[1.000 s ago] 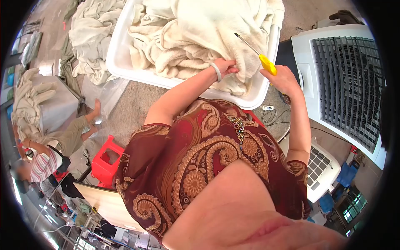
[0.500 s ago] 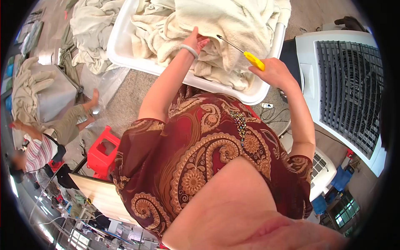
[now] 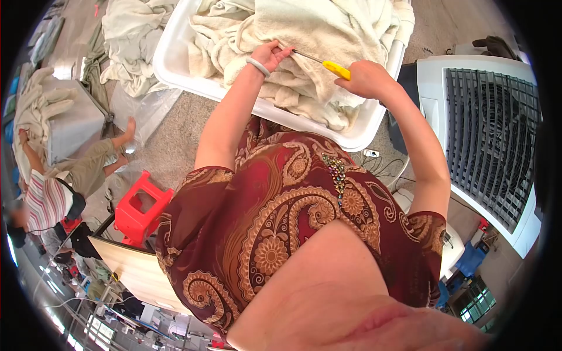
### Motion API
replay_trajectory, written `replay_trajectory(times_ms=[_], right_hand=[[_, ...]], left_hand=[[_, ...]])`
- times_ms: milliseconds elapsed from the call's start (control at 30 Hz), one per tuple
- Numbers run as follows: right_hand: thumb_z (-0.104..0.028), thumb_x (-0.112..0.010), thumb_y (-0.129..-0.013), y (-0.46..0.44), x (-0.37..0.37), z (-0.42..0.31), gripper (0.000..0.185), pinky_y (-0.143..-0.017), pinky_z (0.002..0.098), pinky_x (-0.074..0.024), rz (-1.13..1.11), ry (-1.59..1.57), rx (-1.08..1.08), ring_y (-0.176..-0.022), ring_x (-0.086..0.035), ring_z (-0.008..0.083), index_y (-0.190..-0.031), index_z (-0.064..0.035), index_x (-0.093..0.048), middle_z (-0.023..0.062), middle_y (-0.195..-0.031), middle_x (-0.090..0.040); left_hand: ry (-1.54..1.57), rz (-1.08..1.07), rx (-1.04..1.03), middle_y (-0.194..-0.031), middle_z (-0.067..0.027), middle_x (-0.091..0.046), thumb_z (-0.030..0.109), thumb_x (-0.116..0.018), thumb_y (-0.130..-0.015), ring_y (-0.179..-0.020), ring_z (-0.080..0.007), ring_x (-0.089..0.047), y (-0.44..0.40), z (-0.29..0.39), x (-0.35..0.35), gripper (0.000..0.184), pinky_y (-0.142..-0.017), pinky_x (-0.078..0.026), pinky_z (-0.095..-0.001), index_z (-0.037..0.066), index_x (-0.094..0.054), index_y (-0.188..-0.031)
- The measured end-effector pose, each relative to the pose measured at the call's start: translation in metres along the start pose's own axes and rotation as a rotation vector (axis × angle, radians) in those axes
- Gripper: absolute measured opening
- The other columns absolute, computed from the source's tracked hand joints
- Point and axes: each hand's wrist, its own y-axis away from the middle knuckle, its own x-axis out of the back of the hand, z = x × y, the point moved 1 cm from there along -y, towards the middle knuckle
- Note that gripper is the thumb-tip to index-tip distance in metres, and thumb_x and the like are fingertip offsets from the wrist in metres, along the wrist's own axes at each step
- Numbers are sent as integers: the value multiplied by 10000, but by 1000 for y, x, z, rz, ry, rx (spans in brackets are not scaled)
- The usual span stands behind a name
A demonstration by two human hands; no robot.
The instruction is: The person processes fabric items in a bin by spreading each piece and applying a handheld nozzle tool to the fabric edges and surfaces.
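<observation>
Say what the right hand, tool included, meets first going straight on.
Likely the left hand, in line with the tip of the yellow-handled tool in the right hand; depth unclear, maybe cream cloth first.

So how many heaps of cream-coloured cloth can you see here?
3: one crumpled cream cloth heap in the white plastic tub, a second heap left of that tub, and a third heap on the grey box near a co-worker in a striped top. More may be hidden.
</observation>
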Motion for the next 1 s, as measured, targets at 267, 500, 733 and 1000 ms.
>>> replay_trajectory(times_ms=[267, 500, 733, 1000], right_hand=[[-396, -536, -732, -15, 13, -3, 408, -619, 386, -458, 22, 32, 3, -683, -581, 301, -710, 1, -626, 154, -712, -607], [-392, -539, -731, -19, 11, -3, 399, -623, 380, -460, -11, 60, 2, -681, -583, 294, -722, -3, -629, 148, -707, -608], [-391, -536, -732, -25, 8, -2, 404, -612, 383, -459, 6, 48, 18, -678, -581, 300, -716, 2, -627, 160, -706, -605], [-396, -539, -725, -17, 8, -3, 409, -624, 382, -461, -28, 51, 8, -687, -582, 301, -730, 3, -629, 159, -718, -607]], left_hand=[[-25, 36, 13, -1034, -261, -489, 113, -299, -904, -932, -367, -540, -1, -3, 4, 283, -738, -525, -338, -84, -323, -1106], [-60, 68, 16, -1024, -267, -494, 115, -300, -899, -909, -368, -547, -4, -4, 6, 294, -733, -525, -335, -103, -335, -1093], [-44, 79, 9, -1024, -264, -496, 117, -313, -898, -915, -363, -546, -3, -4, 3, 277, -760, -515, -354, -87, -350, -1083], [-32, 6, -11, -1015, -228, -517, 145, -324, -901, -888, -334, -567, -8, -9, 9, 272, -679, -535, -311, -41, -367, -1095]])
